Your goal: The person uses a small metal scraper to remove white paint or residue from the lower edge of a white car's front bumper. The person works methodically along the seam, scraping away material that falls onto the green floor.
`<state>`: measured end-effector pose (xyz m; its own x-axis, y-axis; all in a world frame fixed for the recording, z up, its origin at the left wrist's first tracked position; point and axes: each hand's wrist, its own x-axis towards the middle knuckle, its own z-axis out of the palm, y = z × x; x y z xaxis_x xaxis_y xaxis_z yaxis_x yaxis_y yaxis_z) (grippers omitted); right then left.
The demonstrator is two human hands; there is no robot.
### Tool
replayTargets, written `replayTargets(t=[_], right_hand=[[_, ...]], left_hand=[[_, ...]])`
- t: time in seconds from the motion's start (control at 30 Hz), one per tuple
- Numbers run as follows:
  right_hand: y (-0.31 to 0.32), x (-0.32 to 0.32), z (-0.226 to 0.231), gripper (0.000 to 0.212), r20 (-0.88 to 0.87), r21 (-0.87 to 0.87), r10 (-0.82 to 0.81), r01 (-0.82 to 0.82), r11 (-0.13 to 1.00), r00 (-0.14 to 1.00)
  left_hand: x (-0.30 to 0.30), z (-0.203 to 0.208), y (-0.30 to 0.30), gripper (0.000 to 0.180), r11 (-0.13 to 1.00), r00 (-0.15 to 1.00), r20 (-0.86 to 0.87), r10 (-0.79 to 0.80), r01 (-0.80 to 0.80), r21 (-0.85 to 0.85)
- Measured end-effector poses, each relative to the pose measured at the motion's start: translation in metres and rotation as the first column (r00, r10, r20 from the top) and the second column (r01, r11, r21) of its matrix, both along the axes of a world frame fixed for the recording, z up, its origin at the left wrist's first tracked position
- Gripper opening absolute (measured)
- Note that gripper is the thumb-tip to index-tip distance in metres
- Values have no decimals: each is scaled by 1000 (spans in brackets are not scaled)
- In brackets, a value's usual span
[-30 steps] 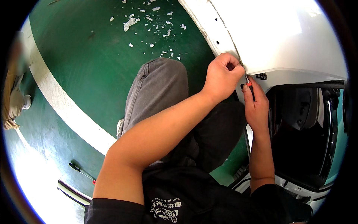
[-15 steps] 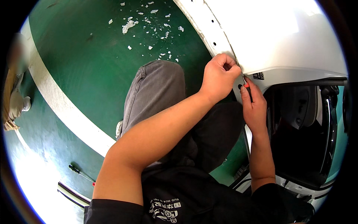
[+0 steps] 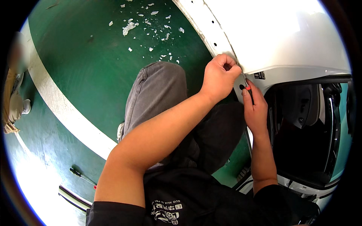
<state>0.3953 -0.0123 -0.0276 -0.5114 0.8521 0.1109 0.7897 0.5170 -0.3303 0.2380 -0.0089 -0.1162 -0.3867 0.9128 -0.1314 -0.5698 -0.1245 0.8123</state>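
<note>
clock centred on the view. right hand (image 3: pixel 257 109), near three, grips the handle of a red-and-black tool (image 3: pixel 249 89); shaft aims toward eleven, along the seam (image 3: pixel 229 40) beside the white panel (image 3: pixel 294 41). left hand (image 3: pixel 222 78), toward two, just ahead of the shaft, fingers curled with thumb against them; can't tell if anything is pinched there. tip hidden or too small to tell.

risks, my guess: tip points at the left hand, so a hard push that skips out of the seam could stab it. a slip toward one could scratch the panel's glossy face. prying against the panel's lower edge might chip or dent it. bare skin, no gloves, so a sharp metal edge could cut. the left hand also likely blocks the view of the tip, making a stray stroke easier. flakes (image 3: pixel 129 28) at eleven and a loose tool (image 3: pixel 83 176) at eight, both on the floor (image 3: pixel 94 79), could be stepped on.
</note>
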Motion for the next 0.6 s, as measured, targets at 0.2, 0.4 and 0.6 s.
replayTargets(t=[0.2,0.4,0.6], right_hand=[[-3,10,-1,35,-16,-38,-25,24,999,1000],[-2,11,-1,37,-38,-23,14,-15,1000,999],[0,-1,-4,36,-40,4,14,-14,1000,999]], left_hand=[[0,-4,3,9,1000,999,-53,4,-3,11],[-1,-4,2,7,1000,1000,-7,-15,15,23],[0,-4,1,6,999,1000,21,-13,12,48]])
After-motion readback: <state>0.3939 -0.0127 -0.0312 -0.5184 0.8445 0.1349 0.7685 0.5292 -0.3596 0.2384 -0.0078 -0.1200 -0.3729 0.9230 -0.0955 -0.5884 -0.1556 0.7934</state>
